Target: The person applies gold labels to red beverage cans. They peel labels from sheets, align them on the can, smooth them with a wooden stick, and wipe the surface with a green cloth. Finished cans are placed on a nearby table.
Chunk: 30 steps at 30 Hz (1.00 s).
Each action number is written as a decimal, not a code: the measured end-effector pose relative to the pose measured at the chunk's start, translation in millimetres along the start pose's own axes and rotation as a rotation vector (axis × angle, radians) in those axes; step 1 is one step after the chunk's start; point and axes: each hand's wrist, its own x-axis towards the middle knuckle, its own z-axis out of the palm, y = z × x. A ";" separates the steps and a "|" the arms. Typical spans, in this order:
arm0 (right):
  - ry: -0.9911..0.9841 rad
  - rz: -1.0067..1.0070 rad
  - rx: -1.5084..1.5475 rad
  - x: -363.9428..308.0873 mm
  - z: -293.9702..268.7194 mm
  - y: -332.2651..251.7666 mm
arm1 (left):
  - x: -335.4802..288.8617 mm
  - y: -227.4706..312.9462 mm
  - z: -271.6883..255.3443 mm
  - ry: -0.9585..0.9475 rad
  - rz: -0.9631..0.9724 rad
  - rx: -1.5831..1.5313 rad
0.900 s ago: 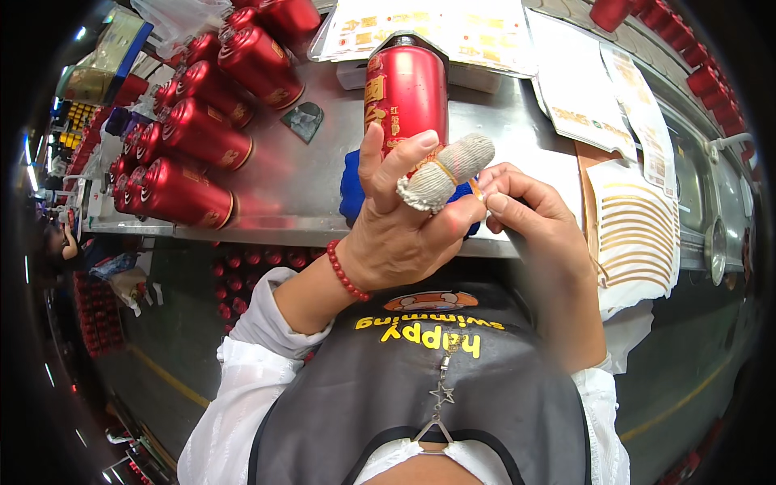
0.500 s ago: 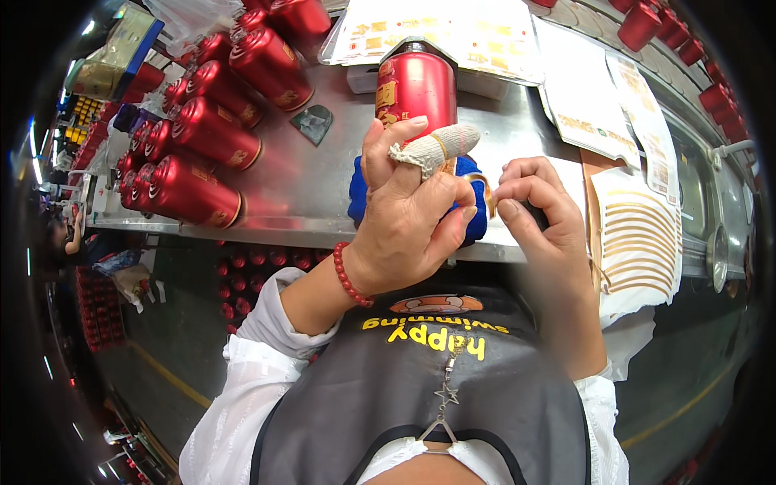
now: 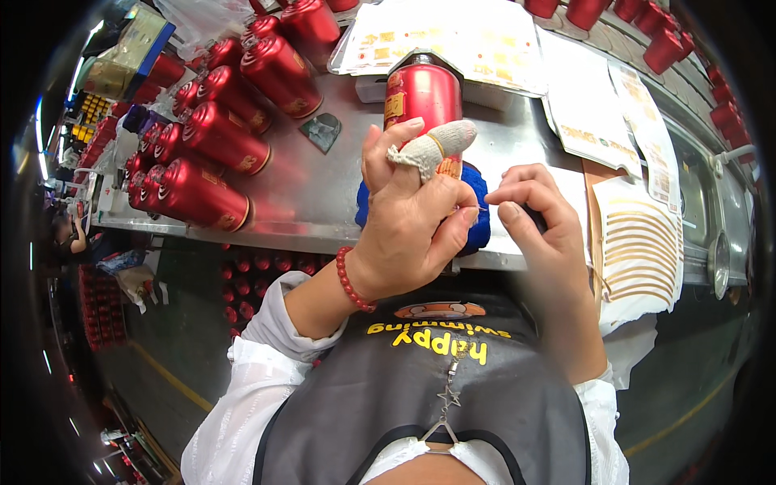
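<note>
My left hand (image 3: 408,214) is closed in a pinch of thumb and forefinger. A thin sliver shows by its fingertips, too small to name. A white knitted finger cover (image 3: 436,147) with a thin band sits on one of its raised fingers. That hand is in front of a red metallic bottle (image 3: 427,90) lying with its dark-capped neck away from me, near end on a blue cloth (image 3: 478,229). Just right of the pinch, my right hand (image 3: 543,212) has its fingers curled, forefinger and thumb slightly apart. Its forefinger tip almost meets my left thumb.
Several red bottles (image 3: 214,137) lie on the metal table (image 3: 283,190) at left, near a small dark green piece (image 3: 322,132). Printed sheets (image 3: 444,40) cover the back. At right, a white sheet (image 3: 638,242) carries curved gold strips. A metal sink (image 3: 703,194) stands beyond.
A curved gold strip showing between my hands is no longer plainly seen. My right forefinger has stretched left, away from the thumb. The whole view has shifted slightly.
</note>
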 end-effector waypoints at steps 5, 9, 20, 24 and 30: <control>0.031 -0.120 -0.156 8.8 7.9 -16.6 | 2.2 -5.3 -1.0 -0.003 -0.057 -0.149; 0.004 -0.071 -0.138 13.8 10.4 -17.6 | 1.4 -10.6 1.1 -0.014 -0.037 -0.171; -0.042 -0.069 -0.147 18.2 11.0 -19.8 | 0.7 -12.7 -1.7 -0.053 -0.063 -0.142; -0.047 -0.102 -0.181 21.2 14.6 -19.6 | -0.2 -13.9 0.0 -0.057 -0.064 -0.135; -0.069 -0.016 -0.079 21.9 16.0 -17.1 | -1.0 -16.2 -1.9 -0.082 -0.108 -0.191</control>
